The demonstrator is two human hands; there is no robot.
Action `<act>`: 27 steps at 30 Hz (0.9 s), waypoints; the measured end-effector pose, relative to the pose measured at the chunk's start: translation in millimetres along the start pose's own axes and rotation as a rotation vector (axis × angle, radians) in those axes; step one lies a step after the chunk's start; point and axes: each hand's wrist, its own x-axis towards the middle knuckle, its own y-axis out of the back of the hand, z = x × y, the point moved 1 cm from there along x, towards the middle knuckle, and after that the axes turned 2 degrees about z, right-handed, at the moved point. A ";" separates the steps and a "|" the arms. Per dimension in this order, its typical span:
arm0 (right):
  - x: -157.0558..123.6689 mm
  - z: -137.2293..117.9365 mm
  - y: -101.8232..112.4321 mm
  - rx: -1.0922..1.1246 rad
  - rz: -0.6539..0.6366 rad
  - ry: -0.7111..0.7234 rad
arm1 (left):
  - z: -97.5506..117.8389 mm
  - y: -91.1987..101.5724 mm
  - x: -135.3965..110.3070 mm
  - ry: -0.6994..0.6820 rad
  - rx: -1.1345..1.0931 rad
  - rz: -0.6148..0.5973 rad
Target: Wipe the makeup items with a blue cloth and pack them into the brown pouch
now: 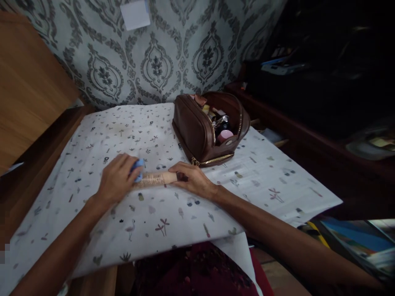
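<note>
A beige cosmetic tube with small printed text lies sideways between my hands, just over the patterned cloth. My right hand is closed on its dark cap end. My left hand grips a blue cloth or sponge, which is against the tube's other end; motion blurs this hand a little. Beyond my right hand stands a brown cosmetic bag, its gold zip open. Several small items show inside, among them a pink round container.
A white cloth with small printed pictures covers the table. Patterned wallpaper rises behind it. A wooden panel stands at the left, and dark furniture runs along the right. Books or folders lie low at the right.
</note>
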 end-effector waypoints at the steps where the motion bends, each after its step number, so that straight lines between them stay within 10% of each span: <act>1: -0.4 0.0 -0.9 0.004 0.006 0.009 | 10.5 -1.6 5.6 -0.083 -0.032 -0.059; 7: 0.7 -1.7 -1.9 -0.016 -0.033 0.042 | 32.6 -17.1 16.1 -0.348 0.008 -0.340; 16: 6.9 2.1 4.6 -0.130 -0.057 -0.059 | 42.5 -6.1 13.5 -0.360 0.138 -0.179; 27: 2.2 0.3 4.5 -0.128 -0.015 0.017 | 64.6 -25.1 12.1 -0.261 0.182 -0.337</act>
